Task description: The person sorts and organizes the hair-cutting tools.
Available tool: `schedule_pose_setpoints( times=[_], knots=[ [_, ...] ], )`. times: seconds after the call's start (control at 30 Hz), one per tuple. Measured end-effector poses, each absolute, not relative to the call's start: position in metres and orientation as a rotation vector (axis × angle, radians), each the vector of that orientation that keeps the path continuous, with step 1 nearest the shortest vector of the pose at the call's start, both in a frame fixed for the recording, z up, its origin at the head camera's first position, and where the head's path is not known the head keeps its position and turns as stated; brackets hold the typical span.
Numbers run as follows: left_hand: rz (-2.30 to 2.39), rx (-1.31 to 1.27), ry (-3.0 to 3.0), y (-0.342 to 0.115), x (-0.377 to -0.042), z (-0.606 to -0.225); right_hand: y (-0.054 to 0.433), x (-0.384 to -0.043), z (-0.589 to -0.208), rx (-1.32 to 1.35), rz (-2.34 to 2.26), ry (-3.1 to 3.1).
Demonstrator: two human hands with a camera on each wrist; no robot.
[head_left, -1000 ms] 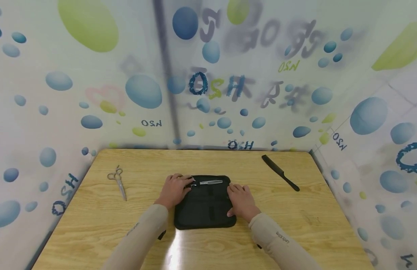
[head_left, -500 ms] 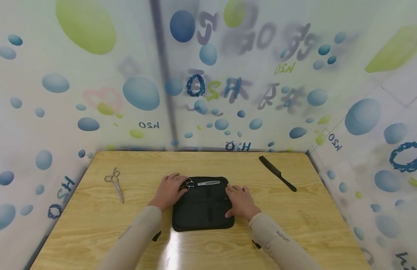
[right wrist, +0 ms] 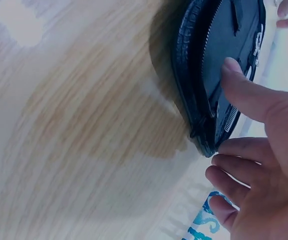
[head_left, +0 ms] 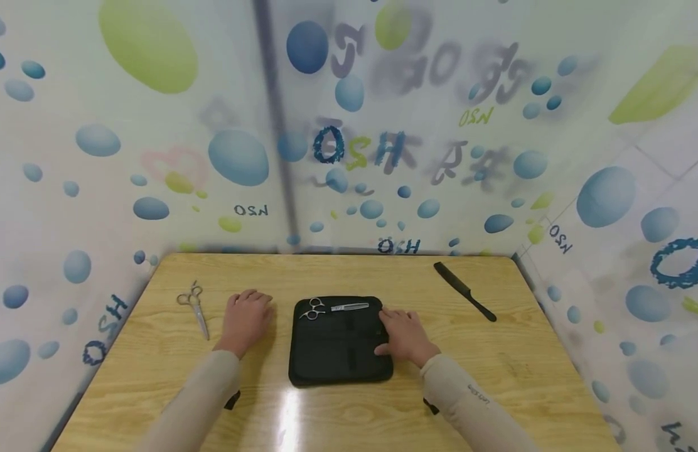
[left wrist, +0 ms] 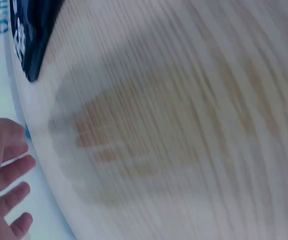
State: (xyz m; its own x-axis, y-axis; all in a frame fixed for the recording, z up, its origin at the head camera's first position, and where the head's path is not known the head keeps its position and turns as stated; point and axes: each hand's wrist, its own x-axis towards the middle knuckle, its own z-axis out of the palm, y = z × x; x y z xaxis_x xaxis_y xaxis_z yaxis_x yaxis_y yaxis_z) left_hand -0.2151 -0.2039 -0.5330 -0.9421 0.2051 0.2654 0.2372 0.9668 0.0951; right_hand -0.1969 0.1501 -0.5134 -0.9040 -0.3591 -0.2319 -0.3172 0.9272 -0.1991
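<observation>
A black zip case (head_left: 340,351) lies flat near the middle of the table, its zip teeth showing in the right wrist view. On its far part lies a pair of thinning scissors (head_left: 350,307), rings to the left and toothed blade to the right, under a dark strap. My right hand (head_left: 407,336) is at the case's right edge. There the thumb (right wrist: 244,90) reaches over the case and the fingers touch its corner. My left hand (head_left: 246,321) is apart from the case, over the table to its left, fingers loosely bent and holding nothing. Left of that hand lies a silver pair of scissors (head_left: 196,309).
A black comb (head_left: 464,292) with a handle lies at the back right of the wooden table (head_left: 496,389). Patterned walls (head_left: 349,213) rise right behind the table and along its sides.
My left hand has let go of the thinning scissors' rings and moved left, off the case. The right hand has stayed at the case's right edge.
</observation>
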Motion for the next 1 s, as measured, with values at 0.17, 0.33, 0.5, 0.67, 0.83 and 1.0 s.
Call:
schedule_pose_setpoints(
  times=[0.17, 0.33, 0.5, 0.67, 0.83, 1.0],
  knots=[
    [-0.242, -0.194, -2.868, -0.230, -0.210, -0.530, 0.153, -0.199, -0.510, -0.473, -0.307, 2.863],
    [-0.272, -0.016, -2.925, -0.257, -0.203, -0.525, 0.157, -0.199, -0.508, -0.438, -0.297, 2.905],
    [-0.314, 0.157, -2.974, -0.277, -0.196, -0.524, 0.163, -0.199, -0.507, -0.406, -0.276, 2.922],
    [-0.360, 0.350, -3.023, -0.288, -0.192, -0.525, 0.171, -0.197, -0.508, -0.389, -0.267, 2.931],
    [-0.355, 0.484, -3.077, -0.293, -0.192, -0.523, 0.176, -0.195, -0.509, -0.390, -0.246, 2.951],
    [-0.332, 0.501, -3.099, -0.294, -0.194, -0.525, 0.178, -0.193, -0.507, -0.388, -0.235, 2.970]
  ],
)
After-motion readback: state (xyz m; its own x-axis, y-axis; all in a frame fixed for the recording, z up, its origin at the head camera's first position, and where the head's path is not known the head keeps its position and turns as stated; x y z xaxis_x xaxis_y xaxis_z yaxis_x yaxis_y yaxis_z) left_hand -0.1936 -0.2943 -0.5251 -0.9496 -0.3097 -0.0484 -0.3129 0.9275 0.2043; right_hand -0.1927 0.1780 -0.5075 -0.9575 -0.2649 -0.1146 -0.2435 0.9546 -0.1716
